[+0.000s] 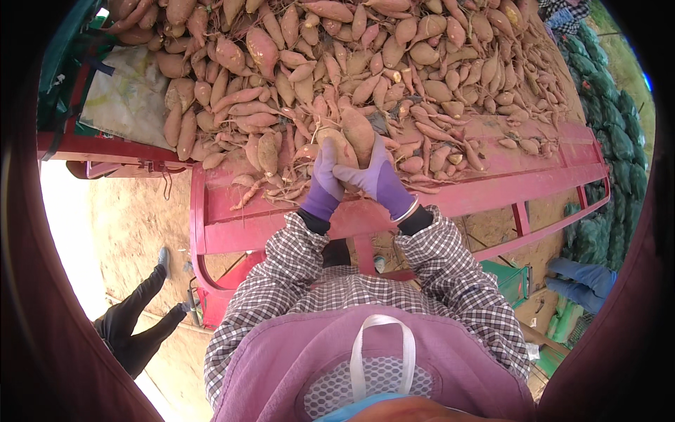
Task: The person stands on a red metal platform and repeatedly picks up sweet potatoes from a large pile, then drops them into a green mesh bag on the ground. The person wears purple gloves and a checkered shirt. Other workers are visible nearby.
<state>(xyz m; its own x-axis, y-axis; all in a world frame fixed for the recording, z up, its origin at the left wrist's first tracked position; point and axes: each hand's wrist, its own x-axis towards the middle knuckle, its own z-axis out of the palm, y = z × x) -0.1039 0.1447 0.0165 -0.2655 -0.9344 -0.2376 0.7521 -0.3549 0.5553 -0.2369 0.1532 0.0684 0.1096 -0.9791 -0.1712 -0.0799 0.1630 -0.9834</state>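
Note:
Both hands wear purple gloves and meet above the near edge of a heap of sweet potatoes (263, 53). My left hand (325, 182) is closed on a sweet potato (337, 146), its thumb lying along the top. Close against it, my right hand (377, 179) grips a larger, rounder sweet potato (357, 129) by its right side. The two roots touch side by side. Small, thin roots (279, 192) lie on the red metal bed (232, 229) just left of the hands, and more lie to the right. The undersides of both held roots are hidden.
A pale woven sack (126, 95) lies at the heap's left. Filled green net bags (611, 132) are stacked at the far right. People's legs show at lower left (142, 311) and right (580, 282). A red metal rail (543, 227) runs along the bed's near side.

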